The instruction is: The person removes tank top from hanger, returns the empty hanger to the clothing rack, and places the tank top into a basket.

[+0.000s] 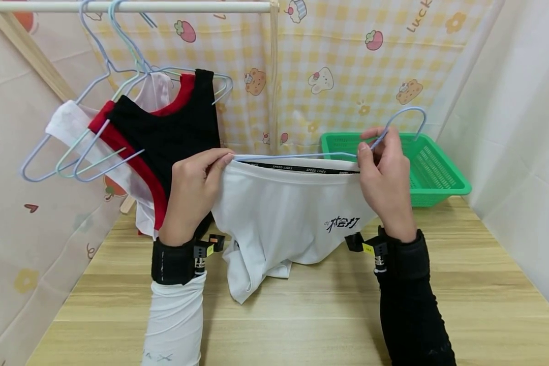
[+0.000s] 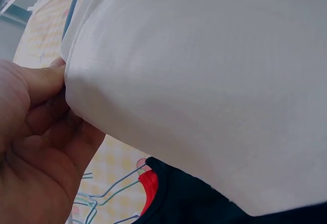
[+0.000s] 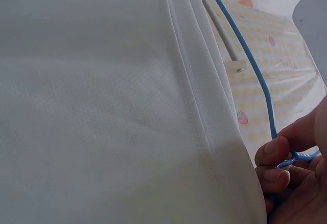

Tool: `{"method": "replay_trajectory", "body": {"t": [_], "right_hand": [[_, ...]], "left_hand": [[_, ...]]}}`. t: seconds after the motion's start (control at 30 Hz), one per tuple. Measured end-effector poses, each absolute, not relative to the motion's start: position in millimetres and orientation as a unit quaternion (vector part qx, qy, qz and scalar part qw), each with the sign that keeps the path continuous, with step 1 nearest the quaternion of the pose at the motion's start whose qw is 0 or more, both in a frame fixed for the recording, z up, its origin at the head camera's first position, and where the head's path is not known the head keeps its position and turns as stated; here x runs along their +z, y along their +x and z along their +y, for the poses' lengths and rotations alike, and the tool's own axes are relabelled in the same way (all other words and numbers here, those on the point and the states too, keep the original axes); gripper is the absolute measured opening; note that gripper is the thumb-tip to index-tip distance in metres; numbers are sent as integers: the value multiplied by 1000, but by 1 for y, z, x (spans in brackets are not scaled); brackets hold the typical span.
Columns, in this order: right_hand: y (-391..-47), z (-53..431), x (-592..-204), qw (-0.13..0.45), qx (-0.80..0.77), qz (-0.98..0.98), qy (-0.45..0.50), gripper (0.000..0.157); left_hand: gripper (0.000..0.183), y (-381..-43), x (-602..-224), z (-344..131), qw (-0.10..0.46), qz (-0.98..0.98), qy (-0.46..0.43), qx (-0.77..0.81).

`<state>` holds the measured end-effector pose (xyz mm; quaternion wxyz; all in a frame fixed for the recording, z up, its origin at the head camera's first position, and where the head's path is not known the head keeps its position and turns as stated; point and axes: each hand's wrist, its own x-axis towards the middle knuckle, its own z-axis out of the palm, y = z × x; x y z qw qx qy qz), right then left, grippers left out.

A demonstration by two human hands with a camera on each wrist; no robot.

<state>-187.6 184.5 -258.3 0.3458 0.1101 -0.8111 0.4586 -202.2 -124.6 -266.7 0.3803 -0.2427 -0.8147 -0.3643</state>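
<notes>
A white garment (image 1: 283, 213) hangs between the two hands, with a black lettered band (image 1: 302, 169) inside its top opening and dark print low on its right side. My left hand (image 1: 194, 188) pinches the garment's upper left corner, at the left end of a blue wire hanger (image 1: 293, 156). That corner shows between thumb and fingers of the left hand (image 2: 46, 127) in the left wrist view. My right hand (image 1: 386, 178) grips the hanger near the twist below its hook (image 1: 404, 109). The hanger's right arm is hidden behind this hand and the cloth.
At left, a rack with a pale rail (image 1: 164, 6) carries hangers holding white, red and black (image 1: 178, 127) sleeveless tops. A green basket (image 1: 439, 188) stands on the wooden table (image 1: 315, 320) behind the right hand. A patterned curtain (image 1: 338, 107) hangs at the back.
</notes>
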Motion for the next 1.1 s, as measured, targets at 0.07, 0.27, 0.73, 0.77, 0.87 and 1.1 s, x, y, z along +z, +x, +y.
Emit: {"method": "replay_trajectory", "body": {"t": [0.07,0.27,0.73,0.77,0.87,1.1], "right_hand": [[-188,184,-258,346,459,-811,105,21],[-189,183,-258,343,468,-809,95,19],[-190,181,-254,321,604,-719,126,9],[-191,180,-254,320,607,-715,131,9],[-190,177,-255,315,608,-715,142,9],[-188,171,-257,299,646,-681,173,12]], "left_hand": [[20,-202,-266,-124,381,-814,-242,-366],[19,-202,-265,-124,375,-815,-239,-370],[21,-204,-269,-118,330,-838,-245,-359],[20,-205,-270,-115,327,-840,-249,-353],[20,-205,-274,-107,314,-847,-267,-336],[19,-207,-283,-84,231,-874,-298,-307]]}}
